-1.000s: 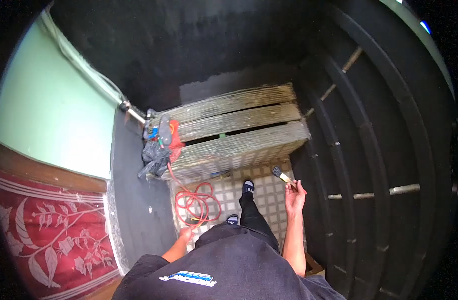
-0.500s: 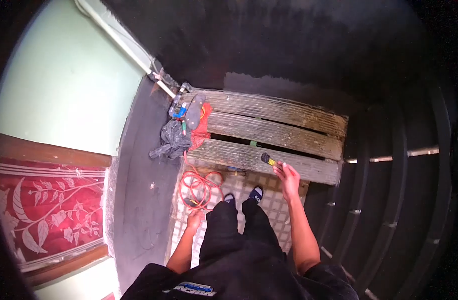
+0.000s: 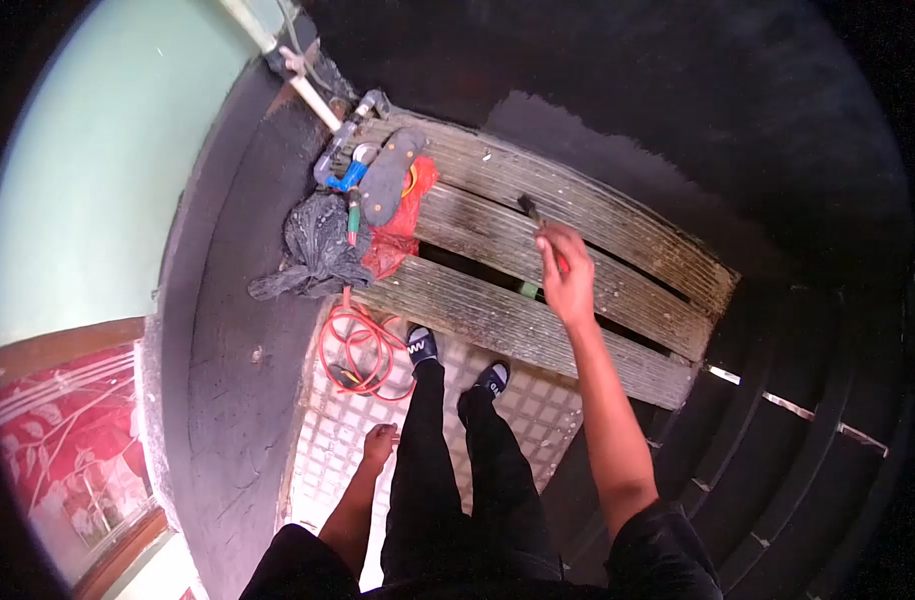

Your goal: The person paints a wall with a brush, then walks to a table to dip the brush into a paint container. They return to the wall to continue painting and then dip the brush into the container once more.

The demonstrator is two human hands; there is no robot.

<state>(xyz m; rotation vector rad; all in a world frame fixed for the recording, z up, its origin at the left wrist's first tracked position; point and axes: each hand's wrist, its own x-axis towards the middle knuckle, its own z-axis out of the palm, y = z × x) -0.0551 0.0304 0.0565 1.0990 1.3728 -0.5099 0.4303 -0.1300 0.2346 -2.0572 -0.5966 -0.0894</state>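
Observation:
My right hand (image 3: 567, 265) is closed around the handle of a paintbrush (image 3: 529, 208). The brush has dark bristles pointing up and left, and it is over the slatted wooden bench (image 3: 477, 290). Most of the handle is hidden by the fingers, with a bit of red showing at the palm. Low on the left, my left hand (image 3: 381, 442) hangs beside my leg above the tiled floor. Its fingers are loosely bent and nothing shows in them.
A black plastic bag (image 3: 322, 240), a red bag (image 3: 402, 225), a grey sandal-like sole (image 3: 392, 175) and a blue pipe valve (image 3: 350, 177) crowd the bench's left end. A coiled orange hose (image 3: 362, 350) lies on the floor. Dark-painted walls (image 3: 677, 120) surround the bench.
My right hand has moved forward over the bench with the paintbrush. The view has turned and shifted, and my left hand now appears farther from the hose coil.

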